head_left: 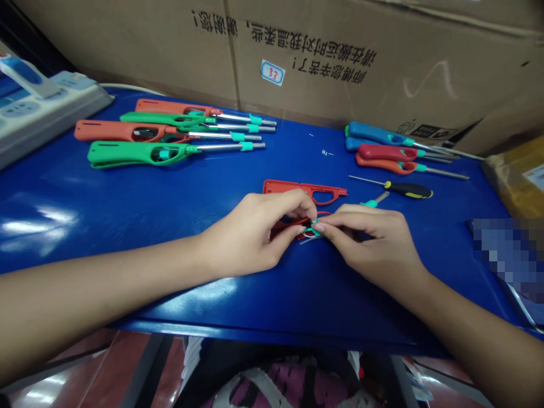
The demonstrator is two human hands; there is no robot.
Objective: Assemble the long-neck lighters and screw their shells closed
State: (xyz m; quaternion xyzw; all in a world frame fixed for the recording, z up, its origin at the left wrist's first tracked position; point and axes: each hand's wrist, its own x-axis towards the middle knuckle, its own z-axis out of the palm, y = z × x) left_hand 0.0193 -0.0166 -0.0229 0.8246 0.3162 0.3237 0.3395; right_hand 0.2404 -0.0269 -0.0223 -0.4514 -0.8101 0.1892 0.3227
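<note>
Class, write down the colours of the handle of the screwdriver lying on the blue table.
The screwdriver's handle is black with yellow, clearest in the head view.

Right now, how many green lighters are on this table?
2, both in the left pile: one green lighter second from the back, the other at the front. Left hand and right hand cover a red lighter; none seems hidden.

The forearms [106, 283] are bare along their visible length, the left grip [250, 235] and right grip [374, 246] have short, trimmed nails, and the clothing [293, 385] below is dark with magenta and white patterning.
</note>
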